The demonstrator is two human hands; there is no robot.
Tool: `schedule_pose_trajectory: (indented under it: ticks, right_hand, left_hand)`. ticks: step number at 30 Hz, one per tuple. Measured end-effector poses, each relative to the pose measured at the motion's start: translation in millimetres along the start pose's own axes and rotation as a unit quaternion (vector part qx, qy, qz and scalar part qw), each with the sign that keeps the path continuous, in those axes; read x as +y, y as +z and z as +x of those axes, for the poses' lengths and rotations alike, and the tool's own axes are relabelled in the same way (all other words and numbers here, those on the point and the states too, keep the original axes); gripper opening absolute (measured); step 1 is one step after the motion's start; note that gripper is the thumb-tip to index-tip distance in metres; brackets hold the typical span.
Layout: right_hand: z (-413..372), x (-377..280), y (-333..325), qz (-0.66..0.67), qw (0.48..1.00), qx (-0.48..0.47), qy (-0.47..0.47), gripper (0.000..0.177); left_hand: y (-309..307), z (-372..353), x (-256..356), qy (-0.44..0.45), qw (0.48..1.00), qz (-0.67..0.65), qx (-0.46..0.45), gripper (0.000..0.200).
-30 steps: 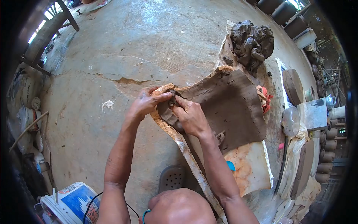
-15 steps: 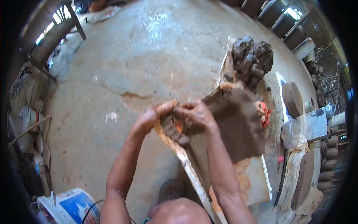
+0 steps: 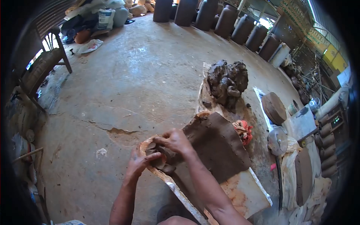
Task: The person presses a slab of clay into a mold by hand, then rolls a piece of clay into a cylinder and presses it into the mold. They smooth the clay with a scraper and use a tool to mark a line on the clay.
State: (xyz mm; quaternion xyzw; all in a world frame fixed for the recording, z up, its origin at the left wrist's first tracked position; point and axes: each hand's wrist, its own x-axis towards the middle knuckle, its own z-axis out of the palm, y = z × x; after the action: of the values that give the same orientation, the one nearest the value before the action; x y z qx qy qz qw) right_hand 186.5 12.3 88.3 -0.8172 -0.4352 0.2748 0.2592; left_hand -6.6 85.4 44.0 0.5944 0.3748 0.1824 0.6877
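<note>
At the near-left corner of a board (image 3: pixel 175 186) with a pale, chipped edge lies a small lump of dark clay (image 3: pixel 168 168), bent in a curve. My left hand (image 3: pixel 139 160) reaches round the board's edge, its thumb pressed on the clay and its other fingers mostly hidden. From the other side my right hand (image 3: pixel 176 141) pinches the clay's far end between thumb and fingers. A wide flat clay slab (image 3: pixel 217 146) covers much of the board to the right. An orange-brown patch shows between the thumb and the clay.
A big rough clay heap (image 3: pixel 227 82) stands beyond the slab, beside a red cloth bundle (image 3: pixel 243 132). To the right are a round clay disc (image 3: pixel 273 108) and a grey block (image 3: pixel 301 122). Tall dark jars (image 3: pixel 204 15) line the back. A wooden chair (image 3: pixel 45 62) stands at left.
My view has tilted up, bringing the jars into sight. My right hand has moved over the clay's far end, and my left thumb now lies across the clay.
</note>
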Motion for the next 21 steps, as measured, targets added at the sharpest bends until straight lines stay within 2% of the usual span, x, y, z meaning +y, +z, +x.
schedule_pose_trajectory:
  ticks: [2,3,5,7,8,9,10,11,12,14,15,17,18,20,21]
  right_hand:
    - [-2.4,-9.0,11.9,-0.031,0.998,0.060,-0.007,0.047]
    - [-1.5,-6.9,19.4,-0.029,0.998,0.050,0.000,0.047]
    - [-1.7,-2.0,42.7,-0.108,0.977,0.166,-0.075,0.046]
    - [-9.9,-20.1,14.1,0.013,0.997,0.057,-0.045,0.047]
    - [0.4,-7.3,9.9,-0.032,0.996,0.051,-0.060,0.049]
    - [11.2,4.3,3.5,0.033,0.999,-0.008,-0.004,0.063]
    - [21.6,16.7,4.5,0.125,0.991,-0.016,0.038,0.069]
    - [22.0,10.5,-2.6,0.060,0.996,0.021,0.066,0.070]
    - [27.5,13.7,-2.4,0.044,0.996,0.012,0.081,0.072]
    - [37.1,21.5,8.7,0.076,0.989,-0.070,0.106,0.072]
    - [34.3,16.3,8.8,0.075,0.989,-0.074,0.107,0.072]
    - [28.8,5.6,9.5,-0.043,0.993,-0.059,0.089,0.075]
    - [23.1,1.4,13.8,-0.041,0.993,-0.063,0.092,0.075]
    - [12.1,-8.8,16.1,-0.070,0.994,-0.023,0.077,0.088]
    - [9.1,-18.2,8.3,-0.087,0.991,-0.041,0.091,0.103]
  left_hand:
    - [0.6,-0.4,3.8,0.034,0.996,-0.082,-0.009,0.076]
    - [-0.6,1.9,2.7,0.054,0.995,-0.081,-0.019,0.065]
    - [-3.0,9.8,-10.8,-0.002,0.999,-0.039,0.027,0.063]
    - [-4.4,8.9,-14.3,0.034,0.995,-0.089,-0.002,0.065]
    - [-3.4,4.7,-7.0,0.053,0.996,-0.076,0.007,0.066]
    - [-1.3,-0.4,1.6,0.075,0.995,-0.062,0.014,0.067]
    - [0.2,-3.3,3.8,0.063,0.996,-0.060,0.026,0.067]
    - [3.5,-4.0,6.6,0.030,0.994,-0.102,0.018,0.067]
    - [4.2,-3.8,7.3,0.000,0.989,-0.146,0.009,0.067]
    - [3.0,9.8,-16.5,0.022,0.992,-0.120,0.028,0.064]
    - [2.6,10.1,-17.5,0.019,0.994,-0.109,0.024,0.065]
    - [0.4,11.1,-17.7,0.012,0.995,-0.095,0.021,0.065]
    - [0.4,7.8,-10.0,0.004,0.995,-0.098,0.017,0.065]
    - [1.2,5.7,-8.6,-0.002,0.994,-0.104,0.014,0.064]
    - [1.8,7.6,-10.7,0.037,0.993,-0.109,0.005,0.060]
